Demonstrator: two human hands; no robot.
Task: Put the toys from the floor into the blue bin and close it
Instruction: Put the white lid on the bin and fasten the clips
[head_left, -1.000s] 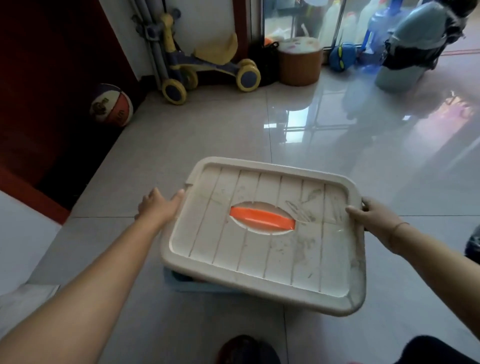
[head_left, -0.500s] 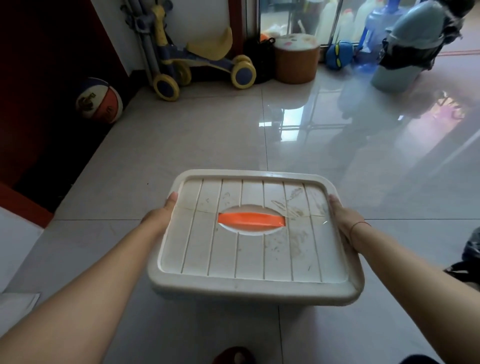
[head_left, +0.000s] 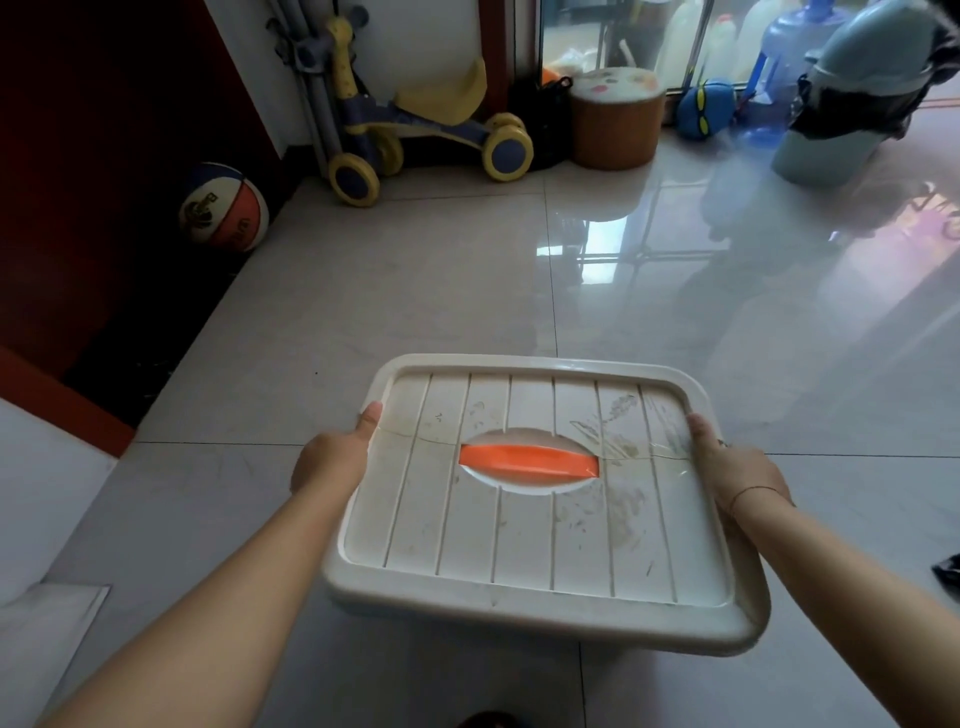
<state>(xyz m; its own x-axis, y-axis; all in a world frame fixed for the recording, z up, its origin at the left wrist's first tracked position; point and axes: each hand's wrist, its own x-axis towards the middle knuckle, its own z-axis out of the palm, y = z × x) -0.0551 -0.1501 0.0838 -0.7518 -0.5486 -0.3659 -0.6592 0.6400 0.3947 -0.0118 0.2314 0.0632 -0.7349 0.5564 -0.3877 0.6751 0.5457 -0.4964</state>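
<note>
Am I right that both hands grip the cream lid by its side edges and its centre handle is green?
Not quite: the head view shows the handle is orange. Both the left hand and right hand do grip the lid by its side edges.

The person is wearing a thin, dark string bracelet (head_left: 756, 490) looped around the wrist just behind the right hand (head_left: 727, 465), and both arms are showing bare all the way down to the left hand (head_left: 328, 462) and the right hand.
</note>
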